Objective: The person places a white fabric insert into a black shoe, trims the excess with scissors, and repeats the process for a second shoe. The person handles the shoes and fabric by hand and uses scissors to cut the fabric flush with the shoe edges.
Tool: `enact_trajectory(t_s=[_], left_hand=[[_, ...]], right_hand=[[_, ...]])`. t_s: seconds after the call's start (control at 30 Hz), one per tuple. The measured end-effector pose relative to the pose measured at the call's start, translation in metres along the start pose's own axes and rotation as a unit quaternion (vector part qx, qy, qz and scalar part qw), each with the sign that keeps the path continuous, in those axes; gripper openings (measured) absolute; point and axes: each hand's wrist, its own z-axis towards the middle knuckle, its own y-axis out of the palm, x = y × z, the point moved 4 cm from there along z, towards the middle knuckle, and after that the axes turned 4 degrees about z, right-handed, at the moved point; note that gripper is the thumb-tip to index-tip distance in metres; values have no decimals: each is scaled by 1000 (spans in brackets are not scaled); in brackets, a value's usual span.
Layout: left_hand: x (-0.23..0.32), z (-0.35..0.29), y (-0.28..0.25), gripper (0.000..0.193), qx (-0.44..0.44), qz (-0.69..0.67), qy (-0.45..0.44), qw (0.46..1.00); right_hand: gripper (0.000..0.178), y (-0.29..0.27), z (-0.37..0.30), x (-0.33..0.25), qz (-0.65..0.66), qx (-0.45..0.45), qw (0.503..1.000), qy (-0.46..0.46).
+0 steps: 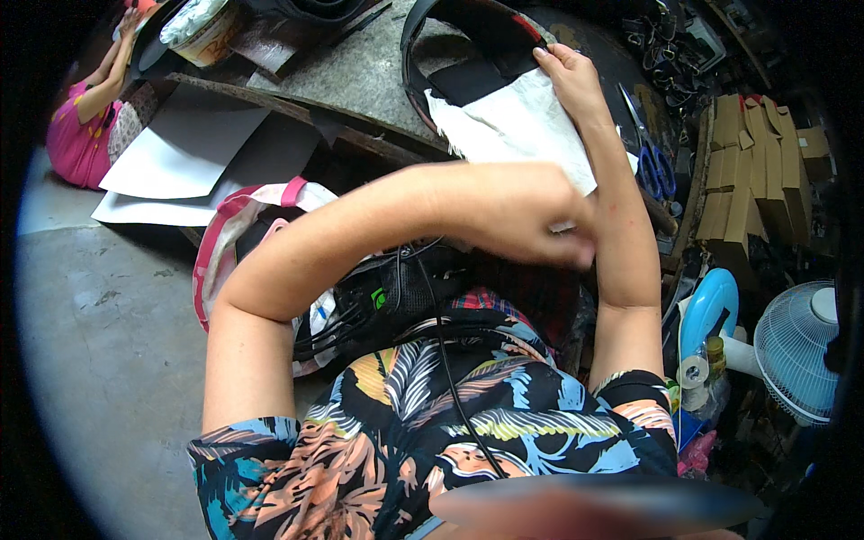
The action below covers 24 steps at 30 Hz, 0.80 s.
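My right hand [574, 79] is closed on the end of a wide black band [481, 31], fingers and thumb pinching its edge. The band curves in a loop over the worktable, and a red patch shows near the held end. Against the band and below it spreads a white cloth [513, 121] with a frayed left edge. My left hand [549, 216] crosses in front of my right forearm, blurred, its fingers curled. A speck of white shows between those fingers; I cannot make out what they hold. Blue-handled scissors [655, 169] lie right of my right forearm.
A grey stone slab [360, 76] tops the table, with a white tub [200, 31] at far left. White sheets [184, 153] jut past its edge. Cardboard pieces [751, 171] and a fan [799, 346] stand right. A co-worker in pink [81, 135] sits far left.
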Motion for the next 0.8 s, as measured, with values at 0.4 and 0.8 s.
enact_trajectory(t_s=[0.4, 0.8], left_hand=[[-39, -10, -6, 36, 60, 163, -94, 980], [-110, 18, -75, 22, 209, 420, -242, 850]], right_hand=[[30, -19, -4, -8, 37, -36, 999, -7], [41, -190, -89, 36, -498, -119, 844, 157]])
